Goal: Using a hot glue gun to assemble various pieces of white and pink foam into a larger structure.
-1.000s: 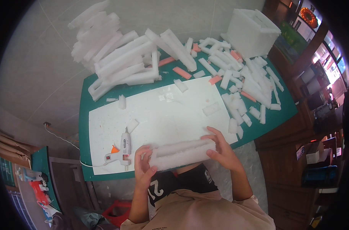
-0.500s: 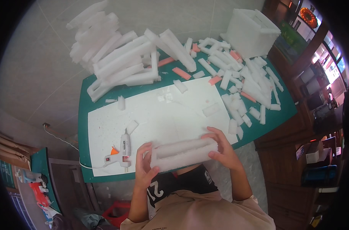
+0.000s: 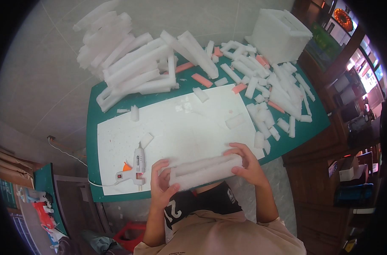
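Observation:
Between my hands, over the near edge of the table, is a long white foam frame (image 3: 206, 175) with a narrow hollow along its middle. My left hand (image 3: 162, 182) grips its left end, thumb on the near side and fingers beyond. At the right end, my right hand (image 3: 247, 165) holds it the same way, thumb toward me and fingertips at the far side. To the left of the frame, a grey-white glue gun (image 3: 138, 165) with an orange nozzle-like piece beside it lies on the white board (image 3: 193, 127). A small foam block (image 3: 146, 139) lies by its tip.
Stacked white foam frames (image 3: 134, 72) fill the back left of the green table (image 3: 95, 144). Loose white foam strips (image 3: 283, 89) and pink pieces (image 3: 202, 80) are strewn at the back right, before a large foam box (image 3: 280, 36). A cord (image 3: 100, 184) runs off the left edge.
The foam frame has tilted slightly, so its hollow looks narrower. Both hands keep their hold on its ends, with barely any shift.

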